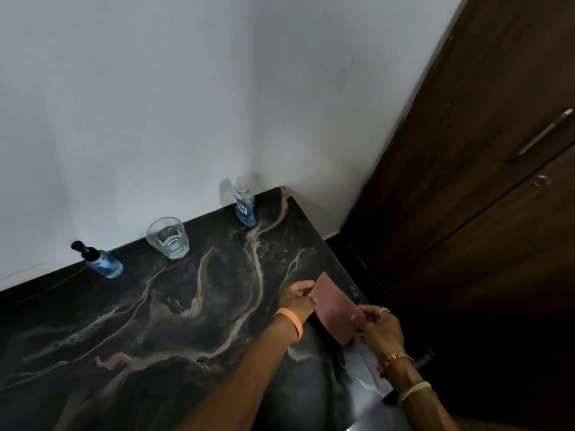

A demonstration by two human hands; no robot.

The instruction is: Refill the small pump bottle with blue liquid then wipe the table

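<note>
Both hands hold a pink cloth at the table's right edge, ready for wiping.

The left hand pinches the cloth's far side and the right hand pinches its near corner, fingers curled. The small pump bottle stands capped by the wall with blue liquid inside, so the refill looks done. Next, the cloth likely needs pressing flat on the table and sweeping around the glass and the blue refill bottle.
</note>
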